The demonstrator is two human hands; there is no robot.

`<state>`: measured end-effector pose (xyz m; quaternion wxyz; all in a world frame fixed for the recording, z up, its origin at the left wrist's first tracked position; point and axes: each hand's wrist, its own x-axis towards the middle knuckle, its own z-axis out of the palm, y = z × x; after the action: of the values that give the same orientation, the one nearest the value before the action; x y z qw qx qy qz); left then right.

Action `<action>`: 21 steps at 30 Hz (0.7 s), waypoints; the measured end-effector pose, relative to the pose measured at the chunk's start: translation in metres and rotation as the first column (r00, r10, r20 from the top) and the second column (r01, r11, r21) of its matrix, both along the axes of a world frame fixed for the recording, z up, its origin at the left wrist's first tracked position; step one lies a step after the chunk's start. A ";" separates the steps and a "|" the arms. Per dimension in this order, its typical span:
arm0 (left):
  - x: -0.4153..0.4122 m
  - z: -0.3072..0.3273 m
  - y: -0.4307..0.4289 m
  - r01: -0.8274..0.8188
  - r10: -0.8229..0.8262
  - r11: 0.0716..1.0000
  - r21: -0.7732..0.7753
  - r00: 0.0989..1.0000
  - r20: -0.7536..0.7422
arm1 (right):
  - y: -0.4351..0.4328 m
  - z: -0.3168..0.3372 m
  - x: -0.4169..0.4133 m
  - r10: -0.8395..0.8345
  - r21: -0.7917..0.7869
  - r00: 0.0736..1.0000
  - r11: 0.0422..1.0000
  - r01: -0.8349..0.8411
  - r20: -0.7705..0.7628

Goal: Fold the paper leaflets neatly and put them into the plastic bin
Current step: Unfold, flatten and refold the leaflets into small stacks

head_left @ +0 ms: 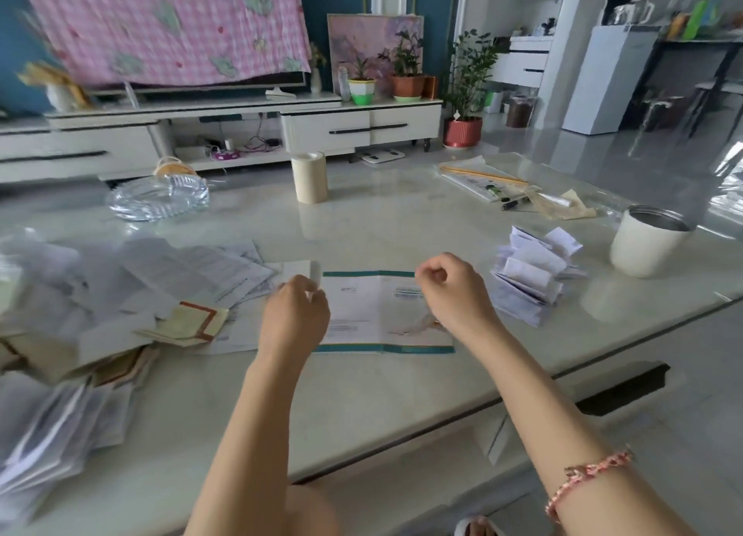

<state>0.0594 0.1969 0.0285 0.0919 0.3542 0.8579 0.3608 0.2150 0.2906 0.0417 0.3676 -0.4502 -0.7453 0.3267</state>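
The teal-edged leaflet lies open on the bench between our hands. Our left hand has its grip clamped on the leaflet's curled left flap. Our right hand curls over the far edge; we cannot tell whether that grip holds paper. Folded leaflets sit just right.
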 end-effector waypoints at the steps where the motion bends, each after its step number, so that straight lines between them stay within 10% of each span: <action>1: -0.007 -0.007 -0.005 0.006 -0.007 0.998 -0.057 1.000 -0.019 | -0.009 -0.003 -0.014 0.093 -0.016 0.994 0.996 -0.092 0.053; 15: -0.065 -0.035 -0.029 -0.118 0.061 0.928 -0.352 0.984 -0.168 | -0.052 -0.016 -0.096 0.424 -0.071 0.887 0.906 -0.418 0.184; 21: -0.063 -0.035 -0.017 -0.267 0.209 0.933 -0.243 0.948 -0.238 | -0.053 -0.015 -0.104 0.444 -0.077 0.878 0.896 -0.437 0.178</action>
<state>-0.0036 0.1801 -0.0064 0.0048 0.2669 0.9408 0.2088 0.1106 0.2375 0.0263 0.2026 -0.3044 -0.8541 0.3699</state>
